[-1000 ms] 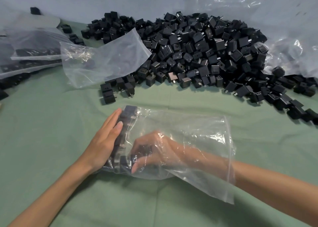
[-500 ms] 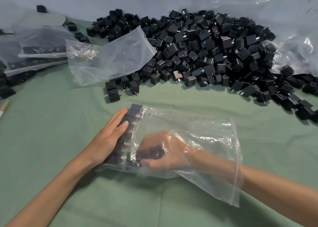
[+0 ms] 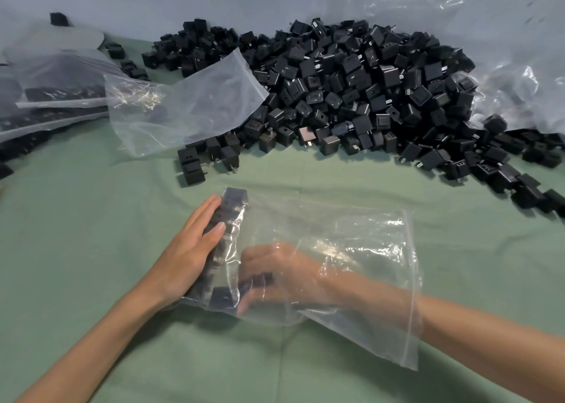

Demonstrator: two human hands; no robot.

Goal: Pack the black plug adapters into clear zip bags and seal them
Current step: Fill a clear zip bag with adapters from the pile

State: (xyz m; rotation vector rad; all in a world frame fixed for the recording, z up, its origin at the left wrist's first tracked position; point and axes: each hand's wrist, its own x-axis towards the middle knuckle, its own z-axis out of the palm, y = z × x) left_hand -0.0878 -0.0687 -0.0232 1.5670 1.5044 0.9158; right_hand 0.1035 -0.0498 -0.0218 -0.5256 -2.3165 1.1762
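Observation:
A clear zip bag (image 3: 351, 243) lies on the green cloth in front of me, its mouth to the right. A row of black plug adapters (image 3: 227, 219) lines its closed left end. My left hand (image 3: 189, 249) presses flat against that row from outside the bag, fingers straight. My right hand (image 3: 275, 275) is inside the bag up to the forearm, fingers curled round black adapters (image 3: 260, 280) beside the row. A big heap of loose black adapters (image 3: 351, 90) fills the back of the cloth.
An empty clear bag (image 3: 189, 106) lies against the heap's left side. Filled bags (image 3: 52, 96) are stacked at the far left. Crumpled clear plastic (image 3: 519, 81) rises at the back right. Loose adapters (image 3: 519, 185) trail along the right. Green cloth (image 3: 91, 219) covers the surface.
My right hand has slid toward the bag's near left corner with its adapters. My left hand stays pressed on the row. The view has shifted slightly.

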